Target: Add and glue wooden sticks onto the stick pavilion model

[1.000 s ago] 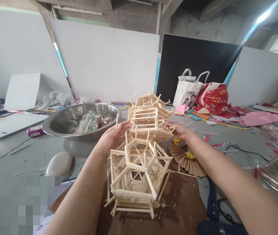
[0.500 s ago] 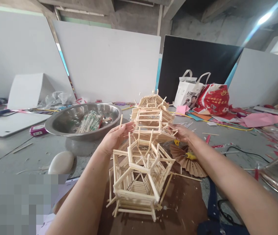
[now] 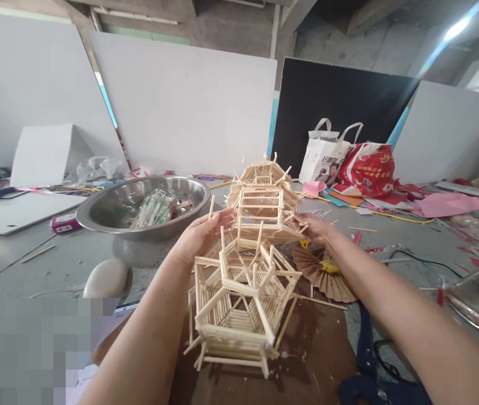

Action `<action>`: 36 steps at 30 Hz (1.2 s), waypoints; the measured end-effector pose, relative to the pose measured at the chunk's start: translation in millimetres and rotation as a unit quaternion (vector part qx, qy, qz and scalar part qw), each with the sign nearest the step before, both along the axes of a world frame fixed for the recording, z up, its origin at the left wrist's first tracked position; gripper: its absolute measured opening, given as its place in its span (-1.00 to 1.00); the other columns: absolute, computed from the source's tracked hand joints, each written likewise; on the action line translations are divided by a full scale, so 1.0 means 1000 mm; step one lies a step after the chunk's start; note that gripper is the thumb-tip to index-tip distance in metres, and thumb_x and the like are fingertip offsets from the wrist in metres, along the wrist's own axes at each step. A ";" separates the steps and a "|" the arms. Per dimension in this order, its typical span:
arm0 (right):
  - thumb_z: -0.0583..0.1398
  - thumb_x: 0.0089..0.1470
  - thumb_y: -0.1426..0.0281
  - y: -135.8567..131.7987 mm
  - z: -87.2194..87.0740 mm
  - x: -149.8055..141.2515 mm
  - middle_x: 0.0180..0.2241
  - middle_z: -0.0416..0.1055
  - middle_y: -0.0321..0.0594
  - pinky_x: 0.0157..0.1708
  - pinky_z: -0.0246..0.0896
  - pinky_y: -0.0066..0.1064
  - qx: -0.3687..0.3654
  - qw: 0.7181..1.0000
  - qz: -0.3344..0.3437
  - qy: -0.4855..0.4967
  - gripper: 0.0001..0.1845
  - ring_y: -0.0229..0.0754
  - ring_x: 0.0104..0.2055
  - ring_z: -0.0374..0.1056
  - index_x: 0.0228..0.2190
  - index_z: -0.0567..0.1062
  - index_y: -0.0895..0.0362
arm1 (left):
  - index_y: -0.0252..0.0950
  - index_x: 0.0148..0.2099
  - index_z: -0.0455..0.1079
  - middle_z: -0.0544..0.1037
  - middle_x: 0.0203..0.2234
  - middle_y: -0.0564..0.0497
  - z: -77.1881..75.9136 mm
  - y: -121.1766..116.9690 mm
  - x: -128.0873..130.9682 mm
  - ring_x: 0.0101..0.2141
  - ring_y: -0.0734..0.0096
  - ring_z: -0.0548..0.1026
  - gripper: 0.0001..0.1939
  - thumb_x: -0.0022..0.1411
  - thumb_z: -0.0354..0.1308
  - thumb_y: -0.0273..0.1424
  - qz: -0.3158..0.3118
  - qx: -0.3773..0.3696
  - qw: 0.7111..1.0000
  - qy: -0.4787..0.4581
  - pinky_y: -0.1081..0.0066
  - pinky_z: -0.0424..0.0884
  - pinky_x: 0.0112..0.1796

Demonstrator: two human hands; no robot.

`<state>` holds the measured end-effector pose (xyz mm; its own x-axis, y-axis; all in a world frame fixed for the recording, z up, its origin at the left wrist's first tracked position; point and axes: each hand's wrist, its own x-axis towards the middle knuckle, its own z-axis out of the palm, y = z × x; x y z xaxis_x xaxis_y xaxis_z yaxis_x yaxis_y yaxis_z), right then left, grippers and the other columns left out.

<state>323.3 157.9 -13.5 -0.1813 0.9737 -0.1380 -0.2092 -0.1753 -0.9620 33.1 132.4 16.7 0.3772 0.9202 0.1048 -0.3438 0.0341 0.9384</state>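
Two pale models built of thin wooden sticks stand one behind the other in the head view. The farther one, a tiered stick tower [image 3: 260,197], is held from both sides. My left hand [image 3: 207,229] is closed on its left side, with a short stick [image 3: 211,207] pointing up by the fingers. On the tower's right side my right hand [image 3: 313,228] grips its lower edge; some of its fingertips are behind the sticks. The nearer model, a many-sided open stick frame [image 3: 239,332], rests on a brown board [image 3: 315,349] and is touched by neither hand.
Left of the models sits a steel basin [image 3: 95,216] with wrapped sticks in it. A beige oval object [image 3: 106,278] lies nearer. A folded brown paper fan [image 3: 327,275] is under my right forearm. Behind stand a white bag [image 3: 323,157] and a red bag [image 3: 368,171].
The farther stick tower has shifted very slightly to the right between my hands. Both hands keep their hold, and the nearer frame stays in place.
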 end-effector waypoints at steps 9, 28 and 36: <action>0.19 -0.11 0.36 0.001 0.009 -0.006 -0.74 0.21 -0.41 -0.67 0.03 -0.62 -0.019 1.000 -0.006 0.012 -0.76 -0.46 -0.69 0.10 -0.69 0.32 0.17 | -0.30 -0.13 0.39 0.44 -0.16 -0.08 0.001 0.000 0.002 -0.10 0.24 0.32 -0.67 0.04 0.10 -0.29 0.014 0.008 1.000 -0.012 0.34 0.27 -0.14; 0.24 -0.18 0.34 0.005 0.000 0.006 -0.70 0.28 -0.39 -0.64 0.08 -0.62 -0.022 1.000 -0.007 -0.009 -0.80 -0.46 -0.67 0.16 -0.67 0.37 0.18 | -0.34 -0.09 0.36 0.41 -0.13 -0.15 -0.001 0.001 0.001 -0.05 0.13 0.29 -0.61 0.04 0.10 -0.27 -0.018 0.018 1.000 -0.007 0.25 0.22 -0.07; 0.27 -0.27 0.25 0.005 -0.002 0.010 -0.67 0.31 -0.39 -0.59 0.11 -0.59 -0.009 0.999 0.009 -0.035 -0.74 -0.44 -0.64 0.19 -0.65 0.37 0.17 | -0.33 -0.12 0.38 0.41 -0.13 -0.12 -0.001 -0.001 0.002 -0.06 0.17 0.31 -0.66 0.06 0.08 -0.29 -0.041 0.014 0.999 -0.028 0.27 0.21 -0.05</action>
<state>333.6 162.7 -16.0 -0.1876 0.9677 -0.1684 -0.1376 -0.1957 -0.9710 35.3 131.5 16.1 0.4441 0.8827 0.1534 -0.3928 0.0379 0.9188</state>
